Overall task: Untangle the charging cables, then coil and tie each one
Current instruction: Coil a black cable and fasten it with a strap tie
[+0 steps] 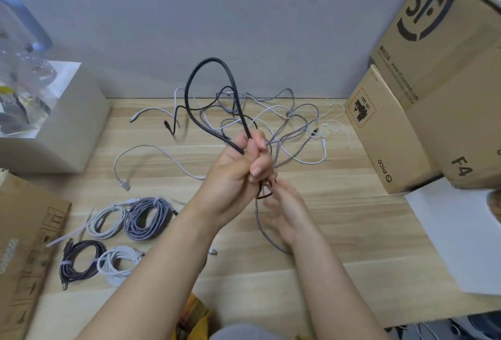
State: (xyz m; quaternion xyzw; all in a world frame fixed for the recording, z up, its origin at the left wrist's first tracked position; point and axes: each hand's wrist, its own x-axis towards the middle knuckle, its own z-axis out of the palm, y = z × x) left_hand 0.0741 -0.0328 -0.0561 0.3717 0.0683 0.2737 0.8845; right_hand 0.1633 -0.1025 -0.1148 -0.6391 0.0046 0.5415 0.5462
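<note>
Both forearms come up from the near edge. Left hand (238, 161) is fisted round a black cable (210, 95), held above mid-table. The cable's loop stands upright, long axis near-to-far, bend pointing at the far wall; both strands meet in the fist. Right hand (284, 209) sits just near-right of it, blurred, fingers loose and spread, touching a small dark loop (264, 190) hanging below the fist; can't tell if it pinches it. A grey braided cable (260, 220) trails down between the wrists.

Tangled cables (284, 120), white and grey, lie on the wooden table (339, 217) beyond the hands. Four coiled, tied bundles sit near-left: light grey (107, 221), grey braided (147, 217), black (81, 261), white (120, 263).

Containers: far-left box (67, 128) holds clear plastic items (19, 79), contents unclear. Stacked cardboard boxes (433, 68) on the right are closed.
</note>
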